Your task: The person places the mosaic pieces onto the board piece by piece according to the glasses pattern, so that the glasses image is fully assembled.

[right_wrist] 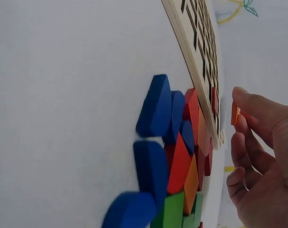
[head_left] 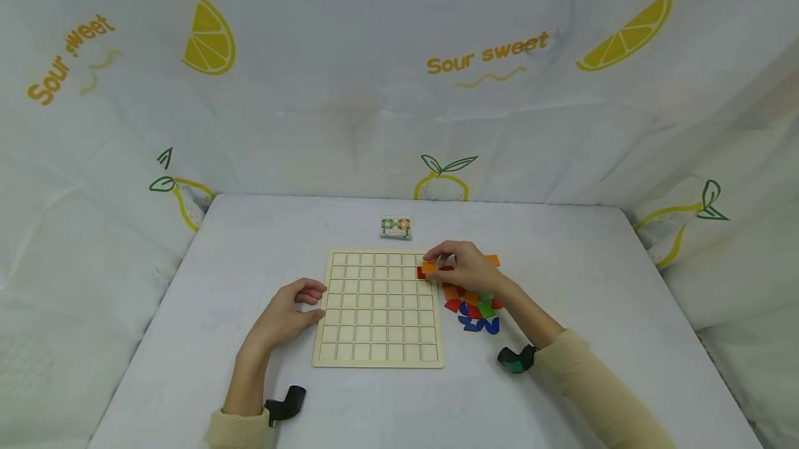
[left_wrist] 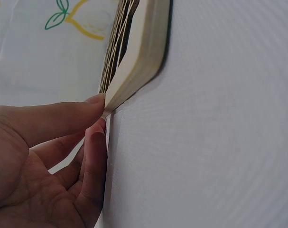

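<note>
A pale wooden grid board (head_left: 377, 362) lies flat on the white table. At its left edge is my left hand (head_left: 288, 314); the thumb (left_wrist: 63, 116) touches the rim, with the other fingers relaxed beside it. My right hand (head_left: 468, 270) pinches a small orange block (head_left: 428, 267) between thumb and fingers, over the board's upper right part. In the right wrist view the orange block (right_wrist: 235, 113) shows at the fingertips. A red piece (right_wrist: 214, 99) sits in the grid, partly beneath the orange one in the head view.
Right of the board lies a pile of coloured blocks, including blue pieces (right_wrist: 155, 107), a red piece (right_wrist: 178, 164) and a green piece (right_wrist: 168, 211). A small patterned card (head_left: 396, 226) lies behind the board. White curtain (head_left: 362, 137) with lemon prints surrounds the table.
</note>
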`<state>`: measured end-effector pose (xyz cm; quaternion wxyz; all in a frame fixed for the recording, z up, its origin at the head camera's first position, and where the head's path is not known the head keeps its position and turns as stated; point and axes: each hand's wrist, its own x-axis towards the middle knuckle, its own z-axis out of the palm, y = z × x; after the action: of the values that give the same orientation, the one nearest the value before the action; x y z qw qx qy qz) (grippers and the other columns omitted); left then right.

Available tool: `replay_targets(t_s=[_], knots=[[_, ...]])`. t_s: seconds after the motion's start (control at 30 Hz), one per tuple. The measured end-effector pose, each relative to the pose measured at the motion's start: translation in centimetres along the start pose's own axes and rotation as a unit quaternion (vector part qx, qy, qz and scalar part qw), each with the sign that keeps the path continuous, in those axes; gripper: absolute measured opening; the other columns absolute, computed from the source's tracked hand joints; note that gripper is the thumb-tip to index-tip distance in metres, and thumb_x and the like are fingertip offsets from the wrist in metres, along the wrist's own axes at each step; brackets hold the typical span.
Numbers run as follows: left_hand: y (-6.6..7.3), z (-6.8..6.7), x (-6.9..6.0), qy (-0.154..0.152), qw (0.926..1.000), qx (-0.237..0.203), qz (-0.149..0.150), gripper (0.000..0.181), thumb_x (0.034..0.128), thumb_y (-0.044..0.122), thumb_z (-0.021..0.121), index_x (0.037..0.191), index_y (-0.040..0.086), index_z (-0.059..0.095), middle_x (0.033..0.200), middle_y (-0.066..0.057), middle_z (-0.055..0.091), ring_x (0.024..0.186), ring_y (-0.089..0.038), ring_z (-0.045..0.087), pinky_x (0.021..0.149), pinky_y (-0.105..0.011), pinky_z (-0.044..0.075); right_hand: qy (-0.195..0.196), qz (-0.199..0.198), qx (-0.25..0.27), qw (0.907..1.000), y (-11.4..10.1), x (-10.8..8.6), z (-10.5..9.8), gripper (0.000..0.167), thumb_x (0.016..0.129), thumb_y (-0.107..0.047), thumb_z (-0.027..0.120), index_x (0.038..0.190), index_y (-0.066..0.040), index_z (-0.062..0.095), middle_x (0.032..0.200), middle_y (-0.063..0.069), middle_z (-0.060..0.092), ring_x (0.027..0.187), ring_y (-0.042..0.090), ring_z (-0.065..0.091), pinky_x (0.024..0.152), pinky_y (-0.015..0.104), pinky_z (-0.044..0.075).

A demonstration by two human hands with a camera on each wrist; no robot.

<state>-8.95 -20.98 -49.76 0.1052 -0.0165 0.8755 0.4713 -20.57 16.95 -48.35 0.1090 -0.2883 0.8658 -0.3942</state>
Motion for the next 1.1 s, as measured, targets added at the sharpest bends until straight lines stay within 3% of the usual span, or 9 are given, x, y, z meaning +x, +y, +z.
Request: replay_targets(t_s=[0.2, 0.5, 0.87, 1.1], knots=[[-0.1, -0.1, 0.0, -0.001, 1.0000, 0.001, 0.001, 0.039, 0.0917, 0.000, 0.081, 0.129, 0.002, 0.069, 0.122, -0.014, 0.071, 0.113, -0.025, 0.068, 0.098, -0.038, 0.054, -0.013, -0.003, 0.011, 0.9998, -0.9, 1.1, 1.3, 0.030, 0.093, -0.019, 0.087, 0.119, -0.007, 0.079, 0.111, 0.008, 0.079, 0.096, 0.020, 0.065, 0.081, 0.022, 0.056], [0.0, -0.2, 0.0, 0.002, 1.0000, 0.004, 0.003, 0.039, 0.0917, 0.000, 0.081, 0.129, 0.002, 0.069, 0.122, -0.014, 0.072, 0.113, -0.025, 0.068, 0.098, -0.039, 0.054, -0.016, 0.008, -0.005, 0.9998, -1.5, 2.0, 2.8, 0.033, 0.093, -0.019, 0.087, 0.122, -0.007, 0.078, 0.116, 0.007, 0.079, 0.096, 0.017, 0.064, 0.089, 0.024, 0.055], [0.2, -0.1, -0.1, 0.001, 1.0000, 0.000, -0.001, 0.039, 0.0917, 0.000, 0.080, 0.129, 0.002, 0.070, 0.122, -0.015, 0.072, 0.113, -0.026, 0.067, 0.099, -0.041, 0.054, -0.008, -0.008, -0.015, 0.9998, -1.2, 2.0, 3.3, 0.031, 0.094, -0.019, 0.086, 0.122, -0.007, 0.078, 0.116, 0.006, 0.079, 0.095, 0.016, 0.063, 0.087, 0.025, 0.055], [0.2, -0.1, -0.1, -0.001, 1.0000, -0.002, 0.002, 0.039, 0.0917, 0.000, 0.080, 0.129, 0.002, 0.070, 0.122, -0.014, 0.072, 0.113, -0.025, 0.067, 0.099, -0.038, 0.054, -0.005, 0.002, -0.025, 0.9997, -1.2, 1.6, 3.1, 0.032, 0.094, -0.021, 0.087, 0.123, -0.009, 0.078, 0.117, 0.004, 0.080, 0.096, 0.016, 0.063, 0.086, 0.025, 0.053]])
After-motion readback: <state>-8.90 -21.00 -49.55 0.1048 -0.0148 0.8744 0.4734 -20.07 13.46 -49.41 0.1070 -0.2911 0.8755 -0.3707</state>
